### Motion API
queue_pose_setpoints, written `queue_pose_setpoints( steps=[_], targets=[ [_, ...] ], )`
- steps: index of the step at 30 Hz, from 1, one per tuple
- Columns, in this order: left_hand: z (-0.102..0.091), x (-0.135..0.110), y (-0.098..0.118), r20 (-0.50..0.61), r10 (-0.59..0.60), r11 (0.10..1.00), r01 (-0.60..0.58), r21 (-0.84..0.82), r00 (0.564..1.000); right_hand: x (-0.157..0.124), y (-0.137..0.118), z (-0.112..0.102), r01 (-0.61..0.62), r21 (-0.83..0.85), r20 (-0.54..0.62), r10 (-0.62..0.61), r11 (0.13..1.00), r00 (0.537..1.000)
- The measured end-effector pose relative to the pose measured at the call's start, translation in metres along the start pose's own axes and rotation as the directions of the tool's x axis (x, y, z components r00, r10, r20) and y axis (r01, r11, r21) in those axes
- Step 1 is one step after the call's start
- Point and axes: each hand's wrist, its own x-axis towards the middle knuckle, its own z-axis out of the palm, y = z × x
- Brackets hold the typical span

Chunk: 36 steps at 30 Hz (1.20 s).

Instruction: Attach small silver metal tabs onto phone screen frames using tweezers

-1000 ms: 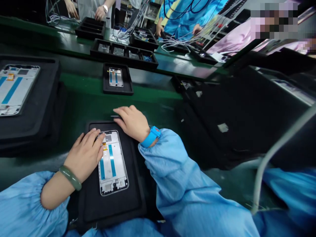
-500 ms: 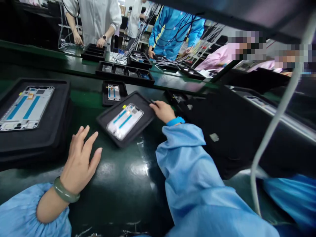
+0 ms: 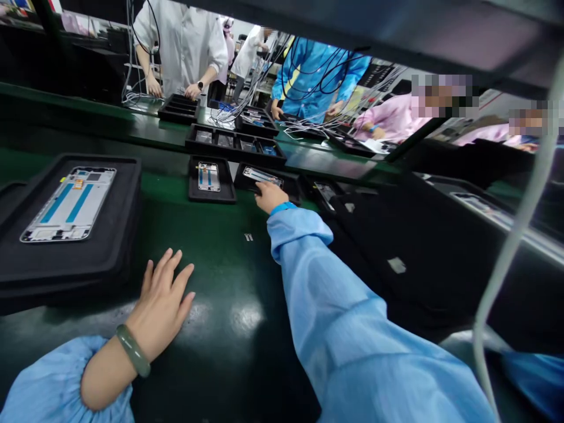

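My left hand [image 3: 164,305] hovers low over the green bench [image 3: 211,364], fingers spread and holding nothing; a green bangle circles the wrist. My right hand [image 3: 271,197] reaches to the far side, its bent fingers on a black tray [image 3: 288,183]. In that tray lies a silver phone frame [image 3: 259,175], partly covered by the hand. Left of it sits a second black tray [image 3: 227,188] with a phone frame [image 3: 208,177] bearing blue strips. Nearer me on the left, a larger-looking phone frame [image 3: 73,202] rests on a stack of black trays [image 3: 123,217].
A small pale label [image 3: 249,237] is on the bench. Black cloth [image 3: 374,235] and a white cable [image 3: 506,235] occupy the right side. Beyond stand a compartmented black tray [image 3: 235,147] and co-workers, one in a white coat [image 3: 183,44]. A shelf beam [image 3: 352,29] crosses overhead.
My right hand has moved the tilted tray with its phone frame away from me, into the far row beside the other tray. My left hand stays spread, a little lower in view.
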Motion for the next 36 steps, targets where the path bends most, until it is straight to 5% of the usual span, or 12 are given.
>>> queue_pose_setpoints(
  steps=[9,13,18,22,25,29,33,34,35,36],
  targets=[
    [-0.002,0.001,0.001,0.010,0.012,1.000,-0.012,0.023,1.000,-0.005,-0.053,0.020,0.343,0.052,0.089,-0.346,0.938,0.934],
    [-0.003,0.003,0.002,0.005,0.025,0.999,-0.025,0.031,1.000,-0.005,-0.080,0.024,0.388,0.037,0.110,-0.389,0.921,0.914],
    [-0.003,0.002,-0.002,0.026,0.021,0.999,-0.022,0.049,0.999,-0.013,-0.096,-0.002,0.437,-0.002,0.127,-0.433,0.899,0.892],
    [-0.006,0.003,-0.002,-0.046,-0.018,0.999,0.021,0.048,0.999,-0.050,-0.102,-0.040,0.515,-0.012,0.167,-0.506,0.857,0.846],
    [-0.010,0.004,-0.002,-0.101,-0.035,0.998,0.039,0.039,0.994,-0.100,-0.103,-0.066,0.591,0.014,0.250,-0.575,0.807,0.779],
    [-0.014,0.002,-0.008,-0.086,-0.028,1.000,0.027,-0.016,0.996,-0.182,-0.101,-0.095,0.666,0.146,0.457,-0.646,0.732,0.611],
    [-0.012,0.001,-0.011,-0.055,0.009,0.999,-0.012,-0.053,0.998,-0.226,-0.088,-0.119,0.538,0.563,0.583,-0.763,0.627,0.280],
    [-0.012,0.000,-0.010,-0.040,0.035,0.997,-0.038,-0.064,0.999,-0.226,-0.082,-0.122,0.446,0.673,0.540,-0.804,0.590,0.248],
    [-0.012,0.000,-0.009,-0.015,0.080,0.994,-0.081,-0.079,0.997,-0.222,-0.074,-0.122,0.350,0.752,0.482,-0.828,0.558,0.286],
    [-0.013,0.000,-0.006,0.016,0.146,0.985,-0.144,-0.100,0.989,-0.215,-0.064,-0.119,0.269,0.793,0.424,-0.813,0.546,0.399]
  ],
)
